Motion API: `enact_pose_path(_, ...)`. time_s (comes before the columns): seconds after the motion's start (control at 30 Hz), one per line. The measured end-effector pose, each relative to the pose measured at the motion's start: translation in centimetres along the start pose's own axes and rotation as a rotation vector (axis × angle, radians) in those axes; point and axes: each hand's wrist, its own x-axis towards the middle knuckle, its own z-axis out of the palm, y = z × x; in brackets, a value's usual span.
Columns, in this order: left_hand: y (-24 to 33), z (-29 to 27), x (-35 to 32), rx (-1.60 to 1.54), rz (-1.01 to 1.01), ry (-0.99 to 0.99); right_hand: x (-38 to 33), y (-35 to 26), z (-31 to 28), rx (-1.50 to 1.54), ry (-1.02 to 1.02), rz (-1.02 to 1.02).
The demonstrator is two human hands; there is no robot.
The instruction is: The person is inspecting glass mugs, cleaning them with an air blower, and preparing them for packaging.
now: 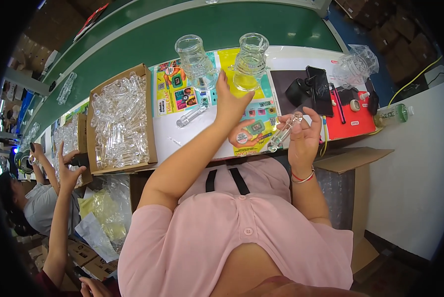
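Two clear, ribbed glass vessels stand side by side across the table, a left glass vessel [194,62] and a right glass vessel [251,59]. My left hand [233,101] reaches to the base of the right vessel, fingers spread; whether they touch the glass I cannot tell. In my right hand [305,136] a small clear glass tube [282,134] with a knobbed upper end is pinched between the fingers, tilted, above the table's near edge. A similar loose glass tube [191,116] lies to the left of my left forearm.
A cardboard tray [150,123] full of clear glass tubes stands at left. Right of centre are a black phone [320,91], a black round object [298,91], pens and a red sheet [353,121]. A bagged glass piece [353,67] lies beyond. Other people work at far left.
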Motion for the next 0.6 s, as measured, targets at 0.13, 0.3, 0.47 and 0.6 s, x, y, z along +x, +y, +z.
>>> enact_pose_path(0.13,-1.2,1.8,2.6,-0.341,-0.177,-0.142,-0.3,0.0,-0.4,-0.014,0.019,-0.058)
enact_pose_path(0.3,2.0,-1.1,0.3,-0.525,-0.404,-0.428,-0.9,-0.7,-0.6,-0.043,0.061,-0.132)
enact_pose_path(0.47,6.2,-7.7,-5.0,-0.936,-0.366,-0.611,-1.6,-1.9,1.0,-0.024,0.017,-0.086)
enact_pose_path(0.6,8.1,-10.9,-7.1,-0.928,-0.201,-0.55,-2.2,-2.3,3.0,-0.048,-0.098,-0.093)
